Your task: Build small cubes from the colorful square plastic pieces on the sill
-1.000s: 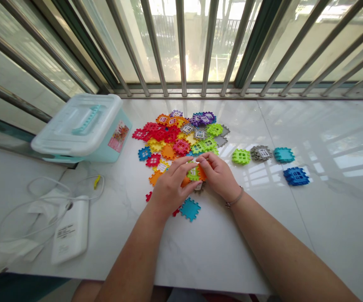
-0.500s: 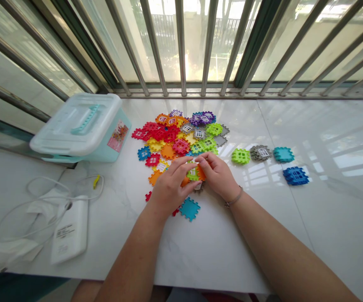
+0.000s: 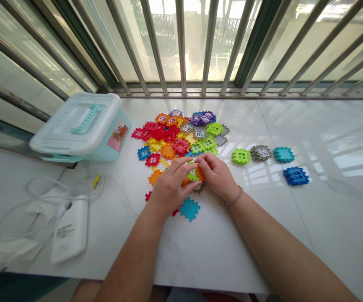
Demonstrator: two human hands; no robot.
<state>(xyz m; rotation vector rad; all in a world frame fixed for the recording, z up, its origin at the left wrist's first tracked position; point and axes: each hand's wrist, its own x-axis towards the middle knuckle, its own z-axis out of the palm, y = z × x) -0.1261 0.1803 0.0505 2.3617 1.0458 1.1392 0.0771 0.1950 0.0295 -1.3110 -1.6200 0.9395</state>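
The right hand [image 3: 217, 174] is pinching an orange tile [image 3: 203, 173] between thumb and forefinger. The left hand [image 3: 170, 184] is arching beside it, thumb apart from the curled fingers [image 3: 186, 168]; whether these are gripping anything I cannot tell, as the hand is hiding its own underside. A green tile [image 3: 193, 173] is showing between the two hands, close against the orange one; whether their teeth are meshing is not visible. If the teeth are sitting out of line, pressing could make the orange tile slip or flip from that pinch, since only part of it is being held.

Just below, a gray tile [image 3: 198, 188] is lying partly under the fingers, so a dropped piece could easily be getting mixed in there. Nearer the person, a teal tile [image 3: 190, 209] is resting flat on the tabletop [image 3: 232, 251], where a low left wrist could nudge it. Beyond the hands, the pile [image 3: 170, 134] is overlapping loosely; a knuckle catching its edge could send tiles sliding.

To the right, the green stack [image 3: 241, 156] is standing nearest the right hand, and a wide elbow or wrist swing could be toppling it.
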